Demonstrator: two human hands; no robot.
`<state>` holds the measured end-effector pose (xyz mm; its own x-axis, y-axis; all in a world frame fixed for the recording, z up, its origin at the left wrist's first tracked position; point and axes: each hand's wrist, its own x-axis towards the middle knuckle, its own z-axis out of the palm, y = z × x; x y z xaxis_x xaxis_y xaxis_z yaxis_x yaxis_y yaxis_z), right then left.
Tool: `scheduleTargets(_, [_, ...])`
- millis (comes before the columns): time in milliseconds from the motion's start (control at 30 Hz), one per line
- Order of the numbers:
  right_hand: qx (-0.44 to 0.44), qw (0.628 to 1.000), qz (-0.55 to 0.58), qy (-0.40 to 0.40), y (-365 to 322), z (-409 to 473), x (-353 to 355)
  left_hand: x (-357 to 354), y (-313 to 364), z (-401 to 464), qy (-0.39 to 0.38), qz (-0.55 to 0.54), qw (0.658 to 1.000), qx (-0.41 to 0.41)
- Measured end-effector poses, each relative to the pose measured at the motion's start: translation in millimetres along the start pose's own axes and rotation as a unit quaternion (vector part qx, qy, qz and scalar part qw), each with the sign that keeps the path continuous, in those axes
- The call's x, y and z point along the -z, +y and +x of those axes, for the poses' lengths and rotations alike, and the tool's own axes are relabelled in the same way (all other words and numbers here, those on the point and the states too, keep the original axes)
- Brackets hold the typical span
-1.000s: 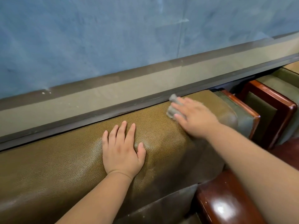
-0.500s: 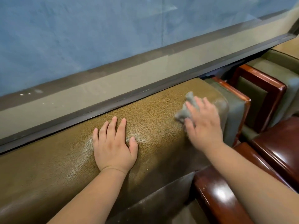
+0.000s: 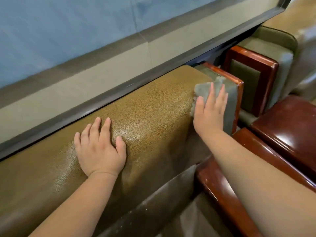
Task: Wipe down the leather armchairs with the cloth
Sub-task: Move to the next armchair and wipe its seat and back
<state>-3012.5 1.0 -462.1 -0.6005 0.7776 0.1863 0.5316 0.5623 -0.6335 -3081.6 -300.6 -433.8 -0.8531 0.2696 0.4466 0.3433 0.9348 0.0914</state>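
So the near armchair (image 3: 153,120) has this pebbly olive-brown leather back, and both hands are up on it. The left hand (image 3: 100,147) lies flat on the rounded top of the backrest, fingers (image 3: 95,129) straight and a bit spread, thumb out to the side, not gripping anything, just resting palm-down on the leather.

The right hand (image 3: 209,110) is at the right-hand end of that same backrest, right where the leather turns the corner onto the side panel. It's pressing the cloth (image 3: 204,90) against the chair with straight fingers laid over it, so it's more of a flat push than a pinch. The cloth is a crumpled grey-green thing; most of it sticks out above and to the left of the fingertips, and a bit peeks out beside the thumb edge. It sits on that end corner of the near armchair, touching the leather.

Just beyond the cloth is the glossy reddish wood trim (image 3: 239,93) that frames the side of the near armchair, and the shiny wood armrest (image 3: 220,190) runs out below the right forearm. On the far side of the trim, close beside it, stands a second armchair (image 3: 273,53) with the same wood frame and olive padding. Behind the backrest runs a dark rail (image 3: 102,100) under a blue wall (image 3: 68,31).
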Motion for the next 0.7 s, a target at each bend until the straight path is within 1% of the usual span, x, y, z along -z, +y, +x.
scheduleTargets(33, [-0.067,0.996,0.064,0.013,-1,7,-1,-1,0,0,0.002,-0.001,1.000,0.002])
scheduleTargets(67, [-0.094,0.991,0.097,0.021,-8,0,-5,-1,0,-1,0.002,-0.001,1.000,0.001])
scheduleTargets(100, [-0.089,0.992,0.092,0.019,-17,-18,-14,-1,-1,-1,0.000,0.001,1.000,-0.001])
scheduleTargets(133, [-0.056,0.996,0.072,-0.001,-28,-49,-22,0,-2,-1,-0.005,0.002,1.000,-0.003])
scheduleTargets(167, [0.000,0.998,0.044,-0.038,-38,-84,-30,1,-3,-1,-0.010,0.005,1.000,-0.004])
scheduleTargets(200, [0.055,0.995,0.013,-0.087,-46,-121,-35,2,-2,-1,-0.018,0.012,1.000,-0.004])
scheduleTargets(233, [0.093,0.988,-0.019,-0.120,-48,-149,-38,3,-1,-1,-0.032,0.023,0.999,-0.004])
scheduleTargets(267, [0.123,0.983,-0.043,-0.126,-43,-160,-39,6,2,0,-0.050,0.035,0.998,-0.003])
scheduleTargets(333, [0.162,0.979,-0.063,-0.102,-21,-127,-32,14,5,3,-0.092,0.053,0.994,0.004])
scheduleTargets(367, [0.160,0.980,-0.080,-0.088,-9,-102,-25,21,5,4,-0.123,0.057,0.991,0.007])
scheduleTargets(400, [0.123,0.985,-0.091,-0.074,3,-75,-16,27,7,7,-0.153,0.058,0.986,0.007])
scheduleTargets(467, [-0.031,0.995,-0.053,-0.083,18,-38,-1,40,21,16,-0.209,0.057,0.976,-0.003])
scheduleTargets(500, [-0.101,0.990,-0.013,-0.094,18,-36,0,42,36,24,-0.235,0.050,0.970,-0.029])
scheduleTargets(533, [-0.130,0.986,0.024,-0.105,13,-45,-3,38,58,33,-0.253,0.038,0.964,-0.072])
scheduleTargets(567, [-0.124,0.984,0.047,-0.116,4,-65,-11,31,82,40,-0.263,0.026,0.956,-0.124])
scheduleTargets(600, [-0.096,0.984,0.066,-0.136,-7,-91,-17,23,107,47,-0.263,0.020,0.949,-0.175])
scheduleTargets(667, [-0.029,0.979,0.070,-0.191,-19,-139,-26,5,137,58,-0.225,0.026,0.944,-0.241])
scheduleTargets(700, [-0.002,0.979,0.051,-0.198,-12,-146,-30,-4,141,60,-0.193,0.038,0.947,-0.255])
